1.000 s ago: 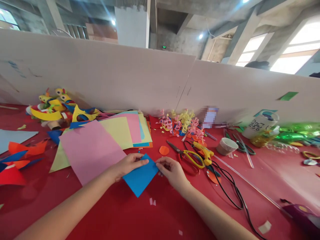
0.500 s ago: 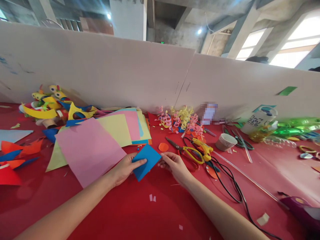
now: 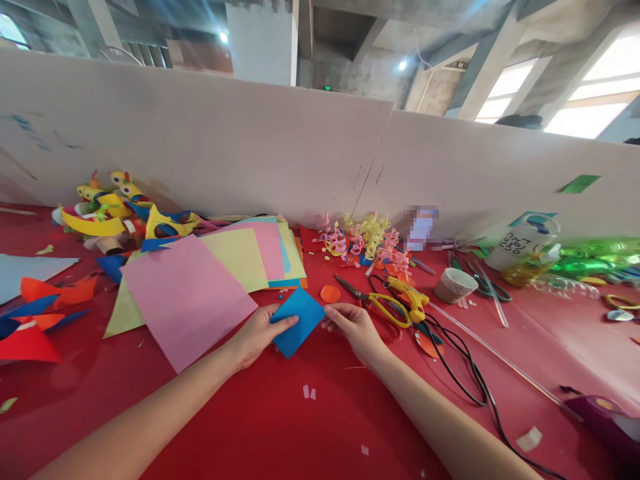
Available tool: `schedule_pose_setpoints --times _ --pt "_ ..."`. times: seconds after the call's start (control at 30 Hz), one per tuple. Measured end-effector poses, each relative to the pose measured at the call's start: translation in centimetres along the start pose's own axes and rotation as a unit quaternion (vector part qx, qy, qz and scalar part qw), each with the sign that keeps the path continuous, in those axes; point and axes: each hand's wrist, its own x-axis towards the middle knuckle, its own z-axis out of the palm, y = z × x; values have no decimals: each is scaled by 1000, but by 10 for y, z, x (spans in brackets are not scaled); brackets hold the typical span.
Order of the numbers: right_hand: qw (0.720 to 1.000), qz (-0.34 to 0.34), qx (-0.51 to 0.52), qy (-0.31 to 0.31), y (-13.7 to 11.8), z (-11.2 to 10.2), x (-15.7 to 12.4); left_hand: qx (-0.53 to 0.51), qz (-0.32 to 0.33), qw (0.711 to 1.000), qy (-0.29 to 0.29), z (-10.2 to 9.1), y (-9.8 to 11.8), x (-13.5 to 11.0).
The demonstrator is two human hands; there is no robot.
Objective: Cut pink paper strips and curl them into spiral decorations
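A small blue square of paper (image 3: 301, 321), turned corner-up, is held just above the red table. My left hand (image 3: 260, 335) grips its left side, thumb flat on top and the fingers hidden beneath. With thumb and fingertips, my right hand (image 3: 353, 327) pinches the paper's right corner. Left of the hands lies a large pink sheet (image 3: 187, 300) on a pile of coloured paper. A round orange paper piece (image 3: 330, 294) rests just beyond the right hand. Yellow-handled scissors (image 3: 385, 310) lie to the right of it, beside a yellow glue gun (image 3: 411, 300).
Curled pink and yellow paper strips (image 3: 370, 240) stand at the back near the white partition (image 3: 225, 147). A paper cup (image 3: 455, 285), a black cord (image 3: 475, 380) and a clear rod (image 3: 505, 353) are on the right. Paper crafts (image 3: 107, 213) crowd the back left.
The view has shifted slightly, so everything sits a little further right in the picture. Both hands keep their hold on the blue paper, which has tilted slightly.
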Motion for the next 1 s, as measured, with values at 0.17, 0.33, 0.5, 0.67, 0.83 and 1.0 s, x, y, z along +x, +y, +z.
schedule_pose_setpoints --times 0.17,0.33,0.5,0.67,0.83,1.0 --pt "998 -18 -65 13 2 -1 1 -8 3 1000 -16 -2 -1 1" --pt "993 -46 -106 6 0 -2 0 1 7 1000 1 -2 -2 2" --pt "995 -41 -90 -10 -1 -3 0 3 2 1000 -1 -2 -1 1" --pt "995 -36 -94 -1 1 -4 1 1 5 1000 -6 -2 -2 1" --pt "995 -29 -95 -1 3 -5 2 -40 0 999 -13 -3 -1 1" --pt "999 -11 -47 18 3 -6 4 -144 -22 989 16 -5 3 1"
